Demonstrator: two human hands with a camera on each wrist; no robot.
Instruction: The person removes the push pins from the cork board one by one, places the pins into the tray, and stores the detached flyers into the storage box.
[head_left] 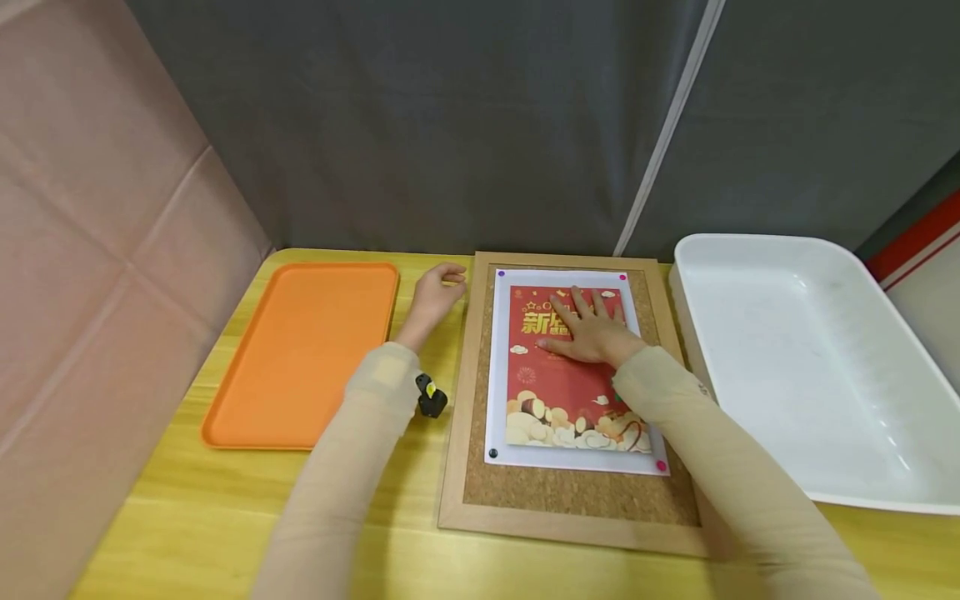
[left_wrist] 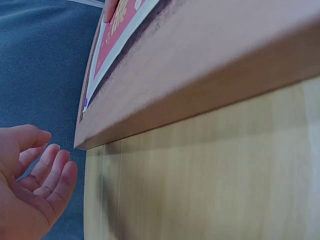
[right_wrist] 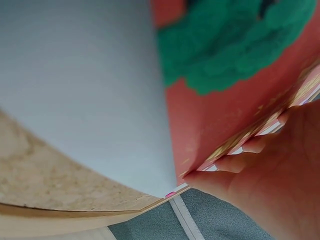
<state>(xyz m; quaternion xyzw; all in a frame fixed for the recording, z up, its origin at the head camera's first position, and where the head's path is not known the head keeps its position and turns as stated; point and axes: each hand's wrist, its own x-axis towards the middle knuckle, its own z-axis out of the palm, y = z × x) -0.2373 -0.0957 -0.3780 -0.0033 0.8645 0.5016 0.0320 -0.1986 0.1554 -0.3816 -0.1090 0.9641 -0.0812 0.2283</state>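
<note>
Spread flat, my right hand [head_left: 592,335] rests on a red poster [head_left: 555,383] with gold lettering and food pictures. Beneath the poster lies a larger white sheet [head_left: 498,417], its corners pinned to a wood-framed cork board [head_left: 577,492]. In the right wrist view the fingers [right_wrist: 215,184] touch the poster's upper part. My left hand [head_left: 437,298] hovers left of the board's frame, near its upper left corner. Its fingers curve loosely with nothing between them, as the left wrist view shows the hand [left_wrist: 37,182] apart from the frame [left_wrist: 150,95].
An orange tray [head_left: 300,358] lies on the wooden table [head_left: 202,508] to the left. On the right stands a large white basin [head_left: 810,350], close to the board. A grey curtain [head_left: 420,125] hangs behind the table, and a pink covering [head_left: 112,217] bounds the left side.
</note>
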